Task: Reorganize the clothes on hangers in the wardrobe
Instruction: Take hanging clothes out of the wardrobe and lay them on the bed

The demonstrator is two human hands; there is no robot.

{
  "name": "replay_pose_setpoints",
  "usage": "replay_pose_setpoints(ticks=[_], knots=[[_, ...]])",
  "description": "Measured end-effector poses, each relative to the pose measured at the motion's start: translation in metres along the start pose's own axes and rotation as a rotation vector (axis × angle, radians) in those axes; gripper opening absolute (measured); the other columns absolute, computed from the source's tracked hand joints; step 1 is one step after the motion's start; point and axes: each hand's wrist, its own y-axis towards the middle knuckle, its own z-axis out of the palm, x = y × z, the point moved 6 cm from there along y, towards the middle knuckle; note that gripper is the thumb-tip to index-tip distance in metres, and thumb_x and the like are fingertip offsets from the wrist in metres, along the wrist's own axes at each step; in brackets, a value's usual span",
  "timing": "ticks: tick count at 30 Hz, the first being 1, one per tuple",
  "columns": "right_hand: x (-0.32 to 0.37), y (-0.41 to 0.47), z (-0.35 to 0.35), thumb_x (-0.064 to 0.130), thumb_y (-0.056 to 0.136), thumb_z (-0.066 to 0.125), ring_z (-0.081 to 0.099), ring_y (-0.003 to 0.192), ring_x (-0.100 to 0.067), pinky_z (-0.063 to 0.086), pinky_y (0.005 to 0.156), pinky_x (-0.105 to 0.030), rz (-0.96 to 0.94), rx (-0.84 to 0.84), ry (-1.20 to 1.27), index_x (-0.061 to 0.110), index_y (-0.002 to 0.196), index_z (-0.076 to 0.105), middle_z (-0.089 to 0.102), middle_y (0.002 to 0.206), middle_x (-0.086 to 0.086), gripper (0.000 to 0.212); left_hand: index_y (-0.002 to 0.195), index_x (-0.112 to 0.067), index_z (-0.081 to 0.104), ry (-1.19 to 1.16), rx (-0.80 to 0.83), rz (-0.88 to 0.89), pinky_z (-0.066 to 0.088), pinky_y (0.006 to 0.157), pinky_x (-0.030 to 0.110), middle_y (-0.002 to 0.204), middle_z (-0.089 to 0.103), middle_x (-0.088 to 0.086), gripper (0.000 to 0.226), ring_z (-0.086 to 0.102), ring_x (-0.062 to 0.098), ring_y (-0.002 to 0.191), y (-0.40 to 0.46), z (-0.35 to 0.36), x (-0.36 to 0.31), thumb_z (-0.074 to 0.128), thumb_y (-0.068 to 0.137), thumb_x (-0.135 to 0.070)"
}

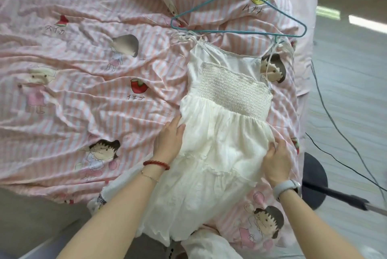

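A white strappy dress (217, 133) lay spread on the bed, filling the centre and lower right of the frame, its hem spilling off the near edge at the bottom. Its thin straps ran up to a blue wire hanger (236, 32) that rested flat on the pink striped cartoon sheet (83, 70) in the upper right; whether the straps were properly hooked over the hanger's ends I could not tell from where I stood.

The left hand (169, 141) lay at the dress's left edge, just below the smocked bodice, fingers straight and close together, pressing the cloth rather than gripping it. The right hand (277, 159) sat on the opposite edge of the skirt, fingers bent and seeming to pinch a fold of the fabric, though the tips were partly hidden in it.

It looked to me like the smoothing stage, getting the dress flat and straight before it went back on the rail. To do it well, I would have said: draw both sides outward evenly so the skirt lay without twists, keep the pull gentle because the fabric looked thin and crinkly, and check both straps sat securely on the hanger before lifting. Lifting by the hook, not the cloth, seemed wisest, since loose straps could slip off.

A dark round stand base (314, 179) and trailing cables (335, 124) stood on the floor at the right edge.
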Motion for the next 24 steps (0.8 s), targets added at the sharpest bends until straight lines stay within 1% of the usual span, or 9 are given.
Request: replay_pose_setpoints(ticks=[2, 3, 5, 7, 8, 14, 20, 22, 24], knots=[[-0.002, -0.005, 0.021, 0.008, 0.091, 0.040, 0.043, 0.115, -0.036, 0.040, 0.086, -0.040, 0.030, 0.161, -0.254, 0.004, 0.125, 0.044, 0.040, 0.129, -0.021, 0.035, 0.145, -0.024, 0.018, 0.339, 0.043, -0.054, 0.034, 0.097, 0.040, 0.139, 0.037, 0.009, 0.053, 0.040, 0.027, 0.122, -0.002, 0.004, 0.007, 0.034, 0.097, -0.039], [0.001, -0.010, 0.030, 0.007, 0.089, 0.041, 0.033, 0.126, -0.037, 0.036, 0.097, -0.047, 0.045, 0.213, -0.333, 0.005, 0.132, 0.038, 0.030, 0.139, -0.021, 0.043, 0.146, -0.024, 0.012, 0.450, 0.051, -0.066, 0.028, 0.102, 0.044, 0.144, 0.030, 0.008, 0.056, 0.033, 0.026, 0.128, -0.005, 0.004, 0.011, 0.033, 0.097, -0.041], [0.021, -0.020, 0.040, 0.010, 0.088, 0.040, 0.014, 0.138, -0.033, 0.018, 0.110, -0.054, 0.014, 0.208, -0.421, 0.009, 0.141, 0.023, 0.013, 0.151, -0.017, 0.055, 0.147, -0.024, 0.006, 0.531, 0.028, -0.070, 0.017, 0.108, 0.049, 0.151, 0.019, 0.006, 0.058, 0.019, 0.023, 0.136, -0.010, -0.003, 0.020, 0.031, 0.097, -0.042], [0.052, -0.033, 0.048, 0.013, 0.091, 0.038, 0.004, 0.141, -0.029, 0.004, 0.112, -0.054, -0.135, 0.188, -0.470, 0.011, 0.144, 0.016, 0.007, 0.154, -0.013, 0.057, 0.146, -0.023, 0.010, 0.515, -0.011, -0.062, 0.012, 0.110, 0.051, 0.152, 0.016, 0.005, 0.056, 0.014, 0.022, 0.138, -0.019, -0.020, 0.025, 0.030, 0.097, -0.041], [0.070, -0.041, 0.054, 0.016, 0.092, 0.037, 0.002, 0.142, -0.028, 0.002, 0.112, -0.054, -0.217, 0.205, -0.472, 0.013, 0.145, 0.016, 0.006, 0.154, -0.011, 0.057, 0.145, -0.023, 0.013, 0.503, -0.041, -0.050, 0.011, 0.111, 0.051, 0.152, 0.017, 0.005, 0.053, 0.014, 0.022, 0.139, -0.025, -0.032, 0.026, 0.030, 0.097, -0.040], [0.201, -0.145, 0.104, 0.026, 0.095, 0.033, 0.007, 0.142, -0.025, 0.010, 0.113, -0.050, -0.781, 0.348, -0.497, 0.016, 0.144, 0.020, 0.017, 0.153, -0.006, 0.052, 0.143, -0.023, 0.027, 0.442, -0.376, -0.077, 0.006, 0.112, 0.047, 0.150, 0.027, 0.005, 0.048, 0.019, 0.021, 0.138, -0.108, -0.151, 0.068, 0.033, 0.097, -0.032], [0.311, -0.344, 0.143, 0.029, 0.097, 0.029, 0.012, 0.141, -0.027, 0.010, 0.115, -0.047, -1.322, 0.505, -0.378, 0.015, 0.145, 0.018, 0.020, 0.152, -0.006, 0.051, 0.139, -0.018, 0.039, 0.367, -0.727, -0.374, 0.005, 0.112, 0.048, 0.147, 0.034, 0.009, 0.044, 0.024, 0.025, 0.138, -0.273, -0.275, 0.183, 0.040, 0.095, -0.026], [0.327, -0.427, 0.150, 0.028, 0.097, 0.031, 0.016, 0.140, -0.026, 0.010, 0.114, -0.041, -1.505, 0.577, -0.310, 0.014, 0.144, 0.022, 0.025, 0.151, -0.007, 0.050, 0.135, -0.014, 0.044, 0.399, -0.839, -0.488, 0.013, 0.110, 0.052, 0.143, 0.039, 0.012, 0.042, 0.032, 0.028, 0.134, -0.349, -0.305, 0.223, 0.047, 0.093, -0.023], [0.333, -0.511, 0.158, 0.024, 0.096, 0.035, 0.021, 0.139, -0.026, 0.015, 0.112, -0.038, -1.664, 0.679, -0.239, 0.013, 0.143, 0.026, 0.030, 0.149, -0.007, 0.049, 0.126, -0.008, 0.053, 0.451, -0.955, -0.576, 0.028, 0.103, 0.056, 0.132, 0.050, 0.017, 0.040, 0.046, 0.032, 0.123, -0.428, -0.327, 0.257, 0.058, 0.087, -0.017]])
